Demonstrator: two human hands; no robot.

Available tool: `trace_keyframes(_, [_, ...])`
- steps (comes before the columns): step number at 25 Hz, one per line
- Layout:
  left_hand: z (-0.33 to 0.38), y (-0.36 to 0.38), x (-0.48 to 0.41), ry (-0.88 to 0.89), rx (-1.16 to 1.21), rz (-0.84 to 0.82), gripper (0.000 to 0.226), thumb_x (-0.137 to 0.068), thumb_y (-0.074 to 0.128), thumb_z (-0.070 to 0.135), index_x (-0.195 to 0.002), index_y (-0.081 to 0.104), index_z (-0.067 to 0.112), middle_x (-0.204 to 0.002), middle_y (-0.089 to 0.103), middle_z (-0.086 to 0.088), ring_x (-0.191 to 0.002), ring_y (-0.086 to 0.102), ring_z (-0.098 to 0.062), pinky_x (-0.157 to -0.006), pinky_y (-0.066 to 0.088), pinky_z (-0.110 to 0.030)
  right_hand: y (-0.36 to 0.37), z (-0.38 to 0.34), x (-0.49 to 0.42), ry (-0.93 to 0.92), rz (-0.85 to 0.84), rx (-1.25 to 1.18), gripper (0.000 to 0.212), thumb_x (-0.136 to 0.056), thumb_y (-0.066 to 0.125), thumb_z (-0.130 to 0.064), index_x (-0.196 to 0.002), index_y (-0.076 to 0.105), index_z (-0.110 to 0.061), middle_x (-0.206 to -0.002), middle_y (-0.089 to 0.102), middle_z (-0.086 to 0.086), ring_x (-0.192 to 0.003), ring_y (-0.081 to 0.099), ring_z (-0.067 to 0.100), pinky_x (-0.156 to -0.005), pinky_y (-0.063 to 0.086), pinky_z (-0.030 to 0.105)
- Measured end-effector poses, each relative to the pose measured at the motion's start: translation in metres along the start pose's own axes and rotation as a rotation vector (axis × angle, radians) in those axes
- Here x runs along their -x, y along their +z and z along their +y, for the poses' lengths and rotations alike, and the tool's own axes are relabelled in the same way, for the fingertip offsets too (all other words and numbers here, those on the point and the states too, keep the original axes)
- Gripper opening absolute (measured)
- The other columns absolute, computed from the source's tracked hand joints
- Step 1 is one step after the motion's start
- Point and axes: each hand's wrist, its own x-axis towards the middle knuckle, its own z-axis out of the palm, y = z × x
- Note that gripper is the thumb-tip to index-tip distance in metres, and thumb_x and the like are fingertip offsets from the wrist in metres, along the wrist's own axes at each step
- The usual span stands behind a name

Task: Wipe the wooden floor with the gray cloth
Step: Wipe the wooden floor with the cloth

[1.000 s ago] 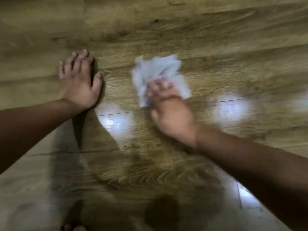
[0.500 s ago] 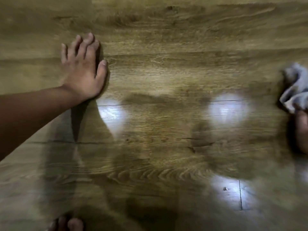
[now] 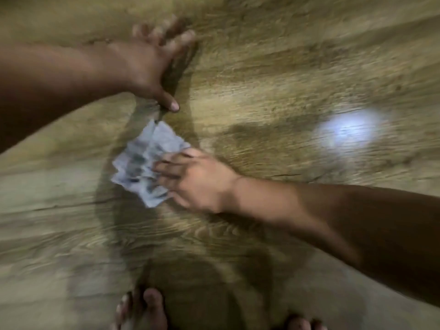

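- The wooden floor [image 3: 273, 75] is filling the whole view, its grain smeared by motion blur, and a bright patch of light [image 3: 345, 132] is glaring on the boards well to the right of both hands.
- The gray cloth [image 3: 145, 167] is lying crumpled on the floor, just below the left thumb [image 3: 170, 104].
- The right hand [image 3: 200, 184] is reaching in from the right, its grip clamping on the cloth's right side with fingers bent over the fabric. Most of the cloth is spreading out to the left, beyond the fingertips.
- The left hand [image 3: 142, 65] is pressing on the floor above the cloth, its grip apart, fingers spread and holding nothing.
- Bare toes [image 3: 145, 310] are standing on the floor nearest the camera, well apart from the cloth.
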Motion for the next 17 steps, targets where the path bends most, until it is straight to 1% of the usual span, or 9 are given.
trace_keyframes(2, [0.024, -0.004, -0.011, 0.100, -0.028, -0.022, 0.151, -0.050, 0.088, 0.065, -0.147, -0.027, 0.049, -0.163, -0.028, -0.007, -0.148, -0.006, -0.053, -0.118, 0.017, -0.066, -0.012, 0.053, 0.091, 0.122, 0.125, -0.020, 0.038, -0.094, 0.053, -0.032, -0.128, 0.063, -0.019, -0.141, 0.056, 0.005, -0.133, 0.049, 0.025, -0.111, 0.032, 0.035])
trace_keyframes(3, [0.031, -0.003, -0.016, 0.151, -0.009, -0.023, 0.153, -0.049, 0.090, 0.061, -0.141, -0.032, 0.057, -0.160, -0.037, 0.001, -0.148, -0.011, -0.052, -0.115, 0.018, -0.070, -0.017, 0.085, 0.147, 0.267, 0.182, 0.008, 0.036, -0.093, 0.054, -0.031, -0.125, 0.064, -0.018, -0.136, 0.059, 0.009, -0.129, 0.052, 0.026, -0.111, 0.033, 0.033])
trace_keyframes(5, [0.040, 0.001, -0.029, 0.274, 0.017, -0.053, 0.155, -0.048, 0.095, 0.048, -0.132, -0.034, 0.069, -0.151, -0.046, 0.012, -0.146, -0.013, -0.055, -0.111, 0.024, -0.073, -0.038, 0.143, 0.258, 0.712, 0.195, 0.036, 0.041, -0.094, 0.045, -0.035, -0.122, 0.062, -0.011, -0.132, 0.060, 0.018, -0.126, 0.052, 0.031, -0.115, 0.031, 0.033])
trace_keyframes(7, [0.046, 0.003, -0.036, 0.349, -0.010, -0.087, 0.153, -0.047, 0.096, 0.046, -0.129, -0.030, 0.074, -0.149, -0.044, 0.014, -0.144, -0.007, -0.059, -0.108, 0.031, -0.072, -0.063, 0.170, 0.335, 1.214, 0.261, -0.011, 0.053, -0.092, 0.035, -0.039, -0.122, 0.060, -0.003, -0.130, 0.059, 0.024, -0.126, 0.052, 0.038, -0.113, 0.036, 0.048])
trace_keyframes(9, [0.046, 0.004, -0.042, 0.358, -0.057, -0.073, 0.149, -0.047, 0.094, 0.053, -0.129, -0.029, 0.075, -0.148, -0.046, 0.014, -0.143, -0.002, -0.059, -0.109, 0.032, -0.069, -0.073, 0.174, 0.353, 1.435, 0.289, 0.048, 0.047, -0.087, 0.035, -0.036, -0.114, 0.060, -0.008, -0.119, 0.062, 0.023, -0.114, 0.056, 0.040, -0.098, 0.046, 0.052])
trace_keyframes(10, [0.044, 0.005, -0.043, 0.373, -0.087, -0.067, 0.147, -0.048, 0.091, 0.058, -0.128, -0.031, 0.074, -0.146, -0.050, 0.014, -0.141, 0.001, -0.059, -0.109, 0.032, -0.067, -0.073, 0.170, 0.338, 1.442, 0.287, 0.102, 0.041, -0.085, 0.038, -0.034, -0.110, 0.061, -0.012, -0.115, 0.063, 0.020, -0.109, 0.058, 0.040, -0.093, 0.049, 0.049])
trace_keyframes(12, [0.038, 0.009, -0.045, 0.383, -0.113, -0.072, 0.145, -0.046, 0.085, 0.070, -0.128, -0.034, 0.072, -0.139, -0.057, 0.013, -0.135, 0.009, -0.058, -0.109, 0.033, -0.064, -0.070, 0.155, 0.280, 1.247, 0.323, 0.161, 0.034, -0.082, 0.046, -0.027, -0.105, 0.066, -0.012, -0.114, 0.065, 0.016, -0.107, 0.059, 0.038, -0.090, 0.049, 0.042])
trace_keyframes(15, [0.043, 0.011, -0.047, 0.375, -0.087, -0.038, 0.155, -0.032, 0.087, 0.073, -0.131, -0.033, 0.070, -0.140, -0.056, 0.015, -0.125, 0.020, -0.054, -0.102, 0.038, -0.061, -0.040, 0.101, 0.179, 0.804, 0.393, 0.001, 0.026, -0.080, 0.063, -0.027, -0.103, 0.074, -0.018, -0.122, 0.064, 0.011, -0.114, 0.058, 0.032, -0.097, 0.042, 0.039])
trace_keyframes(17, [0.041, 0.015, -0.048, 0.436, -0.107, 0.060, 0.167, -0.016, 0.089, 0.070, -0.141, -0.021, 0.067, -0.151, -0.039, 0.017, -0.112, 0.031, -0.050, -0.090, 0.045, -0.060, -0.019, 0.056, 0.118, 0.432, 0.284, -0.140, 0.024, -0.078, 0.072, -0.030, -0.098, 0.076, -0.016, -0.118, 0.065, 0.012, -0.112, 0.056, 0.032, -0.095, 0.040, 0.039])
